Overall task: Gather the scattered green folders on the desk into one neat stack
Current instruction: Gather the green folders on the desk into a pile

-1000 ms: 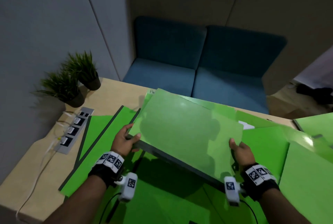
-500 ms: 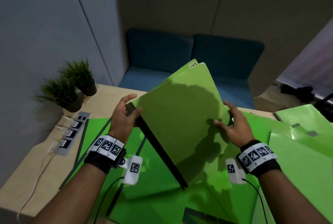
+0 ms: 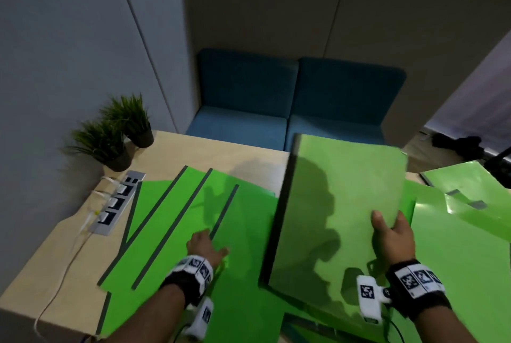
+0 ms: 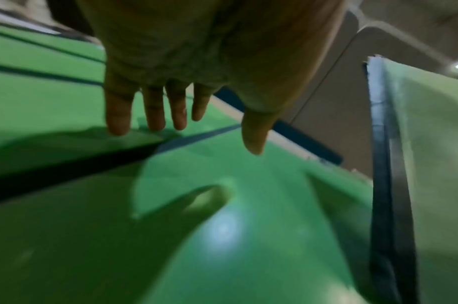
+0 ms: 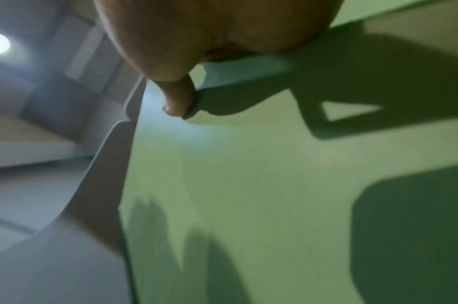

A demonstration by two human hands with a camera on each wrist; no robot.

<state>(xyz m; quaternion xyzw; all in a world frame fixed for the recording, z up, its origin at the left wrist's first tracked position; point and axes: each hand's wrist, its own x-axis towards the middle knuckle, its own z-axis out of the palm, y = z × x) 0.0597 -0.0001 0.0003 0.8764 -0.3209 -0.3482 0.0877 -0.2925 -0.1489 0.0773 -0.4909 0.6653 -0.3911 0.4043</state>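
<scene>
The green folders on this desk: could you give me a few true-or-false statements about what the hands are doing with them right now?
1. The right hand grips the pale green folder bundle. True.
2. The left hand also holds that bundle. False: it reaches with straight fingers over the flat bright green folders with dark spines.
3. Two small potted grass plants stand at the wooden desk's far left corner. True.
4. All folders are stacked. False: several lie spread about.
</scene>
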